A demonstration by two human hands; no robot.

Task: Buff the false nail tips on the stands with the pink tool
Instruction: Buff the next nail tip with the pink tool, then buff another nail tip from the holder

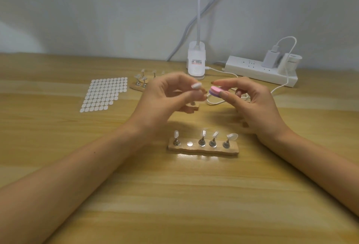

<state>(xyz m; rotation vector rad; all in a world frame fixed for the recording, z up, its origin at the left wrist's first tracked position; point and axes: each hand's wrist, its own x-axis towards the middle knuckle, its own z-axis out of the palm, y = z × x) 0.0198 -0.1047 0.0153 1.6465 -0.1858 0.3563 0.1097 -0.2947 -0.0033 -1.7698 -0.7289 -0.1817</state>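
Pale wood-grain table (174,195), plain grey-white wall behind.

- Small oval pink-over-purple buffing block (215,90): held above mid-table, pinched between thumb and forefinger of right hand (250,100), other fingers loosely curled. Long axis runs roughly 9 to 3.
- Just off its 9 o'clock end: one white false nail tip (196,85), pinched in the fingertips of left hand (167,98). Contact between block and tip: blurred, cannot tell.
- Judgement: the right hand does the stroking, and the block only needs to travel toward 9 o'clock to cross the tip.
- At 6 o'clock of the hands: long wooden stand (203,149) with four clear tips on metal pegs and one bare seat, well apart from the block.
- At 10 o'clock: second stand (136,86), then a sheet of white oval stickers (104,94).
- At 12: white clip lamp (196,63).
- At 2: white power strip (252,69).
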